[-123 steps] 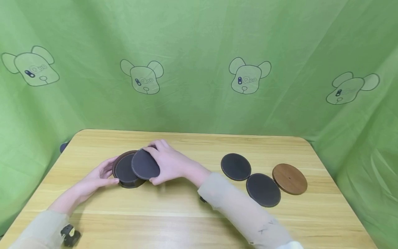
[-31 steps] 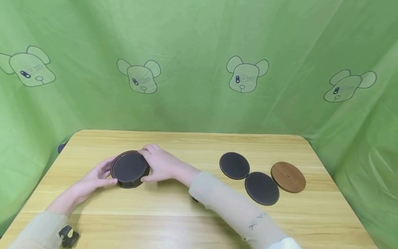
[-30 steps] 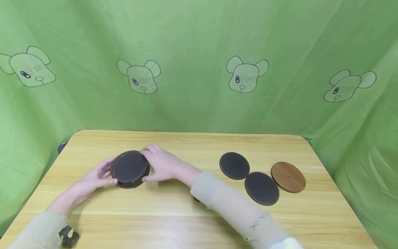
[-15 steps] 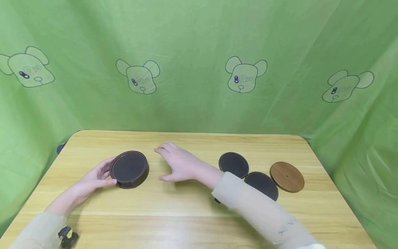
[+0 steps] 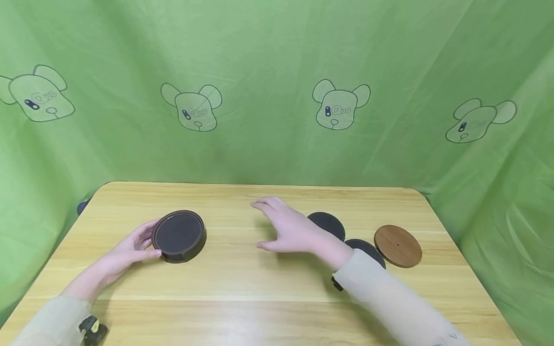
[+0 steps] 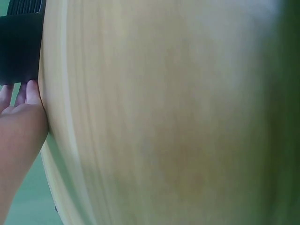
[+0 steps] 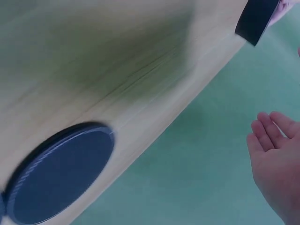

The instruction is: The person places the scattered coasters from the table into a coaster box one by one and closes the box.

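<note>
A round dark coaster holder (image 5: 192, 252) stands on the left of the table, with a black stitched coaster (image 5: 178, 233) lying inside it at the top. My left hand (image 5: 132, 247) holds the holder from its left, thumb at the front and fingers round the back. In the left wrist view its fingertips meet the holder's dark side (image 6: 18, 49). My right hand (image 5: 287, 228) is over the middle of the table, thumb and fingers spread apart, nothing between them. Behind its wrist are two more black coasters, the far coaster (image 5: 327, 223) and the near coaster (image 5: 365, 249), both partly covered by the arm.
To the right of the black coasters lies a round brown wooden disc (image 5: 398, 246) with a small hole in its middle. The wooden table (image 5: 207, 307) has rounded far corners. Green printed cloth (image 5: 268, 144) hangs behind it and at both sides.
A black coaster went from my right hand into the holder. The right hand then let go and moved right, toward the loose coasters. My left hand has stayed at the holder.
</note>
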Available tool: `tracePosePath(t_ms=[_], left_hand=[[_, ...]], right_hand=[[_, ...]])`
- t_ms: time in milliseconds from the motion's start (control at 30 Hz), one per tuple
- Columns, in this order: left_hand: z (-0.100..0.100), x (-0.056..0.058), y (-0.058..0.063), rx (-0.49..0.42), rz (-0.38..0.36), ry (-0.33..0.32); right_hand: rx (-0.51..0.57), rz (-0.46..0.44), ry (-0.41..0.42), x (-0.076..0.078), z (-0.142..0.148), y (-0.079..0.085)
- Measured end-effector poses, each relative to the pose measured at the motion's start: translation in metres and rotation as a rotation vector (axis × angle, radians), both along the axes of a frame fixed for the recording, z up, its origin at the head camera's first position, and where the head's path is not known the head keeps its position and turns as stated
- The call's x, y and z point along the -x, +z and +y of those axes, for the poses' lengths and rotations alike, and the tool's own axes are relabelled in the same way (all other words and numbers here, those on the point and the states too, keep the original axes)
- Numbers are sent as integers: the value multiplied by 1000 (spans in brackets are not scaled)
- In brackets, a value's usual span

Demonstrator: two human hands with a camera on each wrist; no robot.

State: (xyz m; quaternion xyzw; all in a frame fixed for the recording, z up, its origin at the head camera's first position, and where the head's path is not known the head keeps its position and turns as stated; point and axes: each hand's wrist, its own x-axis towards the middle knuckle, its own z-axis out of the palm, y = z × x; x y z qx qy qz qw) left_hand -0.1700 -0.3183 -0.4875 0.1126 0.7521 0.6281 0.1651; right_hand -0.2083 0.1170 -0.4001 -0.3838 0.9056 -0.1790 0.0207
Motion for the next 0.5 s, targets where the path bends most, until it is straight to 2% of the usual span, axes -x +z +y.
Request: tracePosePath(t_ms=[167,500], left_hand=[[0,0,1,26,-12,8],[0,0,2,33,-9,13]], right_hand=[[44,-22,-54,-1,29,-1],[158,21,-101,4,82,-13]])
